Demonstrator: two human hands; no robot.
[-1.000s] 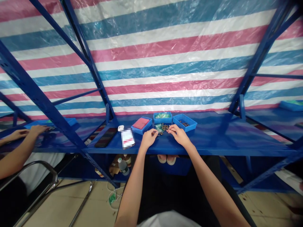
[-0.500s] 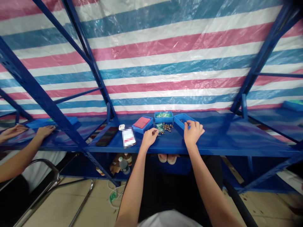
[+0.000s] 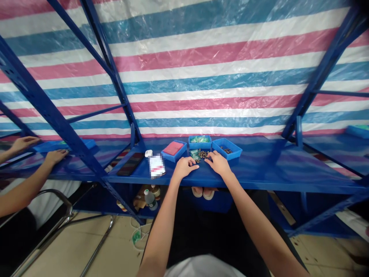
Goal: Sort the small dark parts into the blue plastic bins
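A small heap of brass-coloured metal pieces (image 3: 203,154) lies on the blue bench, beside small clear-and-green plastic packets (image 3: 195,155). My left hand (image 3: 184,168) rests just left of and in front of the heap, its fingers curved and the thumb apart from them; nothing shows in it. Reaching in from the right, my right hand (image 3: 219,163) has its thumb and forefinger apart at the heap's edge. Behind it stands a blue tray (image 3: 236,148) with similar dark and brass pieces inside. Another blue tray (image 3: 200,146) holds green-and-clear packets.
A blue tray with a pink block (image 3: 173,148) stands to the left. Farther left are a blurred-out white packet (image 3: 157,165), a small white case (image 3: 148,153) and a black phone (image 3: 130,164). Blue uprights flank the bench. Another person's hands (image 3: 56,155) are at the far left.
My right hand has moved left from above the right tray to the heap. My left thumb and forefinger, pinched before, are now apart. The other person's far hand has lifted.
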